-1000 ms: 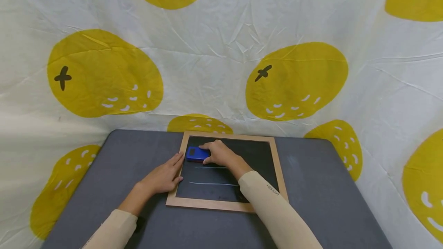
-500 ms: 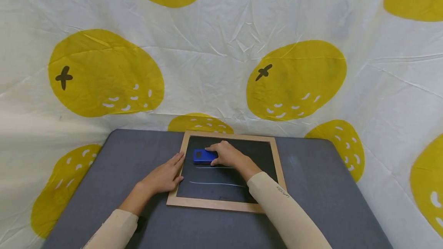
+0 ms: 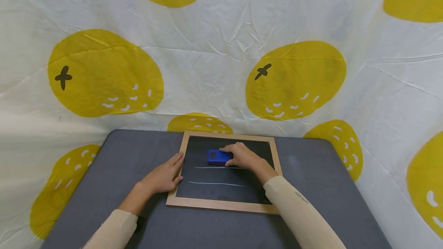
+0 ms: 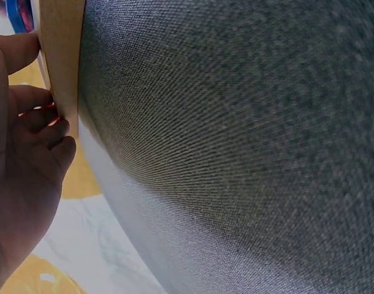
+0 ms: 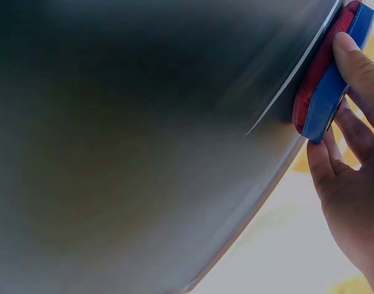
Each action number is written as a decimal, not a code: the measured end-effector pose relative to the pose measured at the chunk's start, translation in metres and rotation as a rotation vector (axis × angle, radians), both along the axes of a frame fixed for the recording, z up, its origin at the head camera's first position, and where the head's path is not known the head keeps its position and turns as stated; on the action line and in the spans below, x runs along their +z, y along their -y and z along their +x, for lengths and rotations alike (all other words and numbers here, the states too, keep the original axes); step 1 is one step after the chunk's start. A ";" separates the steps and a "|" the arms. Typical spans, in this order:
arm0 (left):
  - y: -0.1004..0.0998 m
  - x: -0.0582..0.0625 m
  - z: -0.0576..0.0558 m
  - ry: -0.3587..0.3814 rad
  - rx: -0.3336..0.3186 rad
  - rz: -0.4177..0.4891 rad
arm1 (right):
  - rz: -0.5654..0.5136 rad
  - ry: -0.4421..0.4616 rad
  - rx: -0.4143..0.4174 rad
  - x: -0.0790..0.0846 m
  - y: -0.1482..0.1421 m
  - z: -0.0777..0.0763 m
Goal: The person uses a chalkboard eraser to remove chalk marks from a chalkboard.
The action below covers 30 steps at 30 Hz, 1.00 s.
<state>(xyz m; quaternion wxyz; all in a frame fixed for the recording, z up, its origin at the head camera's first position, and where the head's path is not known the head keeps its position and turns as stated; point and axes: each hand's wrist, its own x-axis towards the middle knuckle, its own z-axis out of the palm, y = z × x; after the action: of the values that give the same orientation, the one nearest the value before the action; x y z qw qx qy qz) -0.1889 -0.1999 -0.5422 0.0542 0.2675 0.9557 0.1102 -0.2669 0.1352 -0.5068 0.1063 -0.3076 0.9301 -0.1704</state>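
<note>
Grey tabletop (image 3: 207, 229) is filling the foreground, with two beige sleeves (image 3: 301, 210) reaching across it toward a wood-framed blackboard (image 3: 207, 193), and we're looking first at its near frame edge (image 3: 214, 203). Left hand (image 3: 164, 176) is resting against the left side of the frame, fingers extended and gripping nothing, seemingly steadying it. Farther up the board, a lower pale line (image 3: 214, 183) is showing, then an upper pale line (image 3: 211, 167), and just beyond that, here's the action: the blue eraser (image 3: 218, 157) is sliding rightward, now sitting clear of the left end where it was a second ago! Right hand (image 3: 242, 156) is pinching its right end between thumb and fingers, red side facing the board. That sweep is apparently passing above both lines, so they're likely still needing a rub. Behind everything, yellow-fruit-printed white cloth (image 3: 207, 60) is hanging.
</note>
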 end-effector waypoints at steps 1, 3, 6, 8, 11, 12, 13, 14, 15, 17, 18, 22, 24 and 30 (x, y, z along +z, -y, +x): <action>0.000 0.000 0.000 0.002 0.001 0.001 | -0.004 -0.003 -0.001 0.000 -0.005 0.000; 0.000 0.001 0.000 0.003 0.002 0.004 | -0.016 -0.008 -0.001 0.001 -0.014 0.001; -0.001 0.003 0.000 0.005 0.005 0.004 | -0.033 -0.021 0.000 0.000 -0.029 0.001; -0.001 0.004 0.000 0.012 0.009 0.001 | -0.038 -0.033 -0.001 -0.001 -0.039 0.002; -0.002 0.004 0.000 0.019 0.014 0.000 | -0.046 -0.043 -0.013 -0.003 -0.053 0.003; -0.002 0.005 0.000 0.020 0.015 0.001 | -0.045 -0.044 -0.020 -0.003 -0.058 0.004; -0.002 0.005 0.000 0.021 0.016 0.002 | -0.045 -0.043 -0.027 -0.003 -0.062 0.005; -0.003 0.005 0.000 0.020 0.014 0.002 | -0.042 -0.041 -0.035 -0.003 -0.066 0.005; -0.003 0.005 0.001 0.020 0.012 0.004 | -0.041 -0.036 -0.044 -0.003 -0.070 0.006; -0.003 0.004 0.000 0.015 0.008 0.006 | -0.034 -0.031 -0.061 -0.003 -0.077 0.007; -0.003 0.004 0.000 0.015 0.007 0.006 | -0.034 -0.027 -0.070 -0.003 -0.081 0.007; -0.004 0.005 0.000 0.015 0.007 0.014 | -0.035 -0.023 -0.081 -0.004 -0.096 0.009; -0.004 0.005 0.000 0.018 0.009 0.019 | -0.045 -0.019 -0.085 -0.005 -0.103 0.009; -0.004 0.005 0.000 0.016 0.011 0.013 | -0.055 -0.020 -0.133 -0.004 -0.125 0.013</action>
<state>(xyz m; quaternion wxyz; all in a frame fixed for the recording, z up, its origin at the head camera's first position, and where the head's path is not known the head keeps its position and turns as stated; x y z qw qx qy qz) -0.1893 -0.1961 -0.5373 0.0595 0.2616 0.9560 0.1190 -0.2538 0.2604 -0.5110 0.0772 -0.2497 0.9444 -0.1994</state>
